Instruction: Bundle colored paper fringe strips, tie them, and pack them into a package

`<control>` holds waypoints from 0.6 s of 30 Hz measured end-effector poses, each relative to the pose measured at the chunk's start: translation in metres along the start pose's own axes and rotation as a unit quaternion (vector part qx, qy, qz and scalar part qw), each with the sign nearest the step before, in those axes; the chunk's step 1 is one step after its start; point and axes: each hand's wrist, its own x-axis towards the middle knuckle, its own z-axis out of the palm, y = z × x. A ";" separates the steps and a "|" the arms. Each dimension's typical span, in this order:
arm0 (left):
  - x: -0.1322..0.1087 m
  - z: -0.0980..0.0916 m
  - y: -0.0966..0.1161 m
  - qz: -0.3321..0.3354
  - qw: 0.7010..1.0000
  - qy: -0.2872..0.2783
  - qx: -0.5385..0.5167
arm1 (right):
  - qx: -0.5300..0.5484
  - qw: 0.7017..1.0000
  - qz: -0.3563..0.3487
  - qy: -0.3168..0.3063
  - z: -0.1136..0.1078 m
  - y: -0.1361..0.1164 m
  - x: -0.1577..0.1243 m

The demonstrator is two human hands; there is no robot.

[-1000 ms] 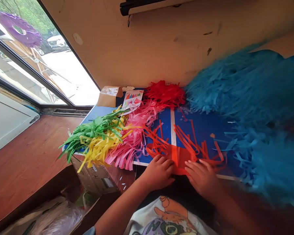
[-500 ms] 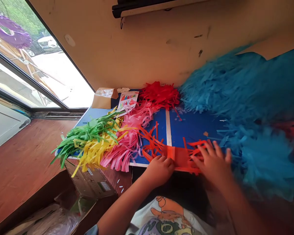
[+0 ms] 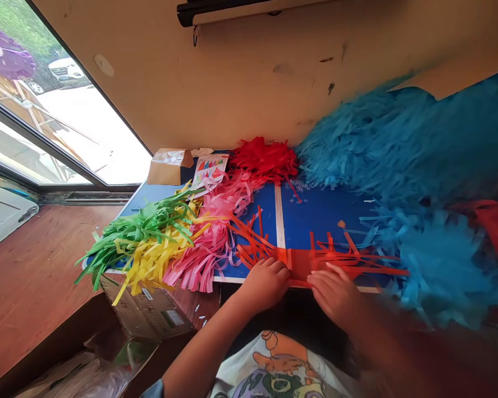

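A sheet of orange-red tissue paper (image 3: 301,261), cut into fringe at both ends, lies across the near edge of the blue table. Its strips fan out to the left and the right. My left hand (image 3: 268,283) is closed on the plain middle band at its left side, fingers curled over the near edge. At the right end of that band, my right hand (image 3: 335,293) pinches the near edge, with the thumb side partly hidden. Left of the paper lie pink tissue fringe (image 3: 199,260), yellow fringe (image 3: 153,254) and green fringe (image 3: 136,226).
Red fringe (image 3: 266,160) sits at the wall behind. Large blue fringe heaps (image 3: 398,149) fill the right side. A folded brown paper piece (image 3: 166,174) and a printed card (image 3: 209,168) stand at the back left. An open cardboard box (image 3: 149,312) is below left.
My right hand has come down and left from the right-hand fringe, its spread fingers now closed at the near edge. The right strips lie straighter. My left hand stays on the paper.
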 end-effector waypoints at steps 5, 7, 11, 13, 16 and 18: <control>0.011 -0.002 -0.002 -0.072 0.997 -0.011 -0.012 | 0.043 0.970 0.182 -0.157 -0.007 0.021 0.022; 0.016 0.001 -0.002 -0.103 0.995 -0.008 0.001 | 0.017 0.954 0.224 -0.197 -0.009 0.025 0.035; 0.024 0.006 0.000 -0.149 0.988 -0.007 0.022 | -0.044 0.934 0.253 -0.249 -0.011 0.027 0.058; 0.025 0.007 0.000 -0.160 0.987 -0.009 0.027 | -0.077 0.922 0.256 -0.280 -0.013 0.027 0.069; 0.023 0.006 -0.001 -0.171 0.985 -0.010 0.027 | -0.113 0.906 0.249 -0.322 -0.016 0.026 0.080; 0.021 0.005 -0.004 -0.180 0.983 -0.012 0.027 | -0.132 0.897 0.242 -0.345 -0.016 0.027 0.085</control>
